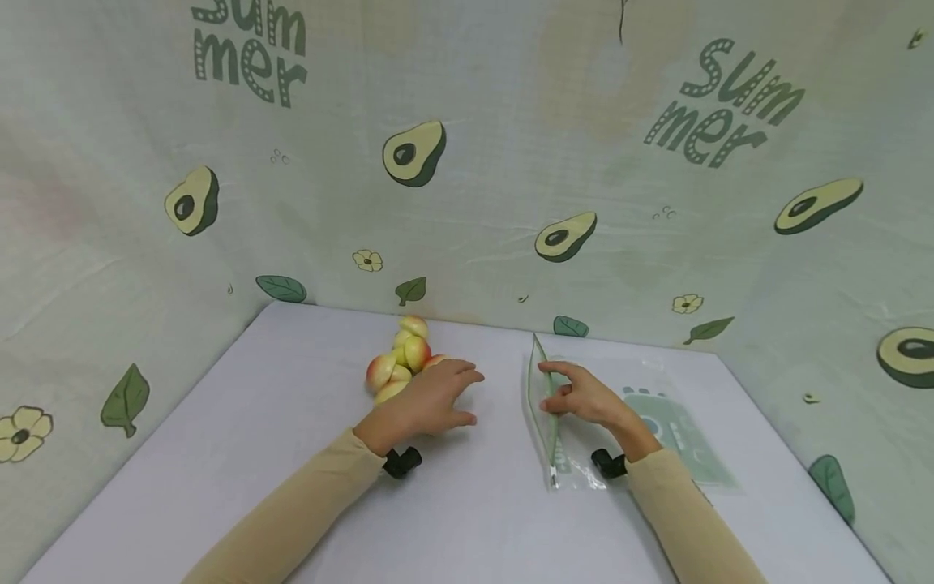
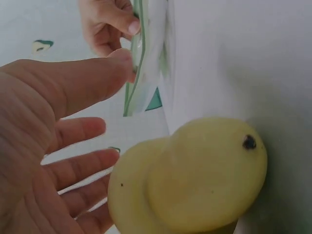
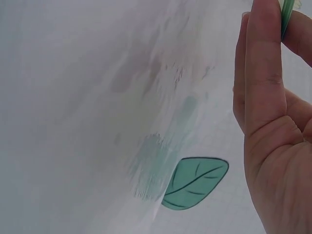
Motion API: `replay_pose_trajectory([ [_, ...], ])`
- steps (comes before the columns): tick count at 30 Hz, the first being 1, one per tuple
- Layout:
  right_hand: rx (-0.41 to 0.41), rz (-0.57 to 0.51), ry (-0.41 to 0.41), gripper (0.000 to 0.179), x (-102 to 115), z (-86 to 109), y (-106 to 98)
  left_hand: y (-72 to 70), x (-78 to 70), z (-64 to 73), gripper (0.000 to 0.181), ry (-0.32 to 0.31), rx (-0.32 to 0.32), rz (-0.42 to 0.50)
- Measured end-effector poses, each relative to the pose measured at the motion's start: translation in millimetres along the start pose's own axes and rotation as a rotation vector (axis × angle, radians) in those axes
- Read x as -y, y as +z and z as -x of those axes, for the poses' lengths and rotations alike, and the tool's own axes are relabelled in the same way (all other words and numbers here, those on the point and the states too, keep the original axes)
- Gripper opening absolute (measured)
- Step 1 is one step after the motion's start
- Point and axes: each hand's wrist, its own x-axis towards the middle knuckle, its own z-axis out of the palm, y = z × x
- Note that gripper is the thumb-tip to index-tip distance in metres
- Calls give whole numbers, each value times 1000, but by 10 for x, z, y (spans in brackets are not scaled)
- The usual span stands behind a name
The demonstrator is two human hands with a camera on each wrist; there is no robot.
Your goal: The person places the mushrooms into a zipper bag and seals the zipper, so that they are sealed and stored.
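Observation:
Several yellow fruits with red blush, apple-like and smooth, lie in a cluster left of centre. My left hand is over the cluster's near right side, fingers spread and gripping nothing. In the left wrist view, a yellow fruit with a dark spot sits close beside those fingers. On the right lies a clear plastic zip bag with a green print. Its green closure strips bow apart at the mouth, which faces left. My right hand pinches one strip between thumb and fingers.
The white table is backed by a cloth printed with avocados and leaves, which also hangs along both sides. A black wrist camera shows by the left wrist, another black camera by the right.

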Motion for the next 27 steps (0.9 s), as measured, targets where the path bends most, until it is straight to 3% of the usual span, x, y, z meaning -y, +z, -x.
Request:
replay_pose_trajectory([
  [14, -9, 28, 19, 75, 29, 11, -5, -152, 153, 86, 59, 72, 40, 36],
  [27, 0, 26, 0, 76, 21, 28, 3, -209, 167, 146, 57, 74, 105, 47],
])
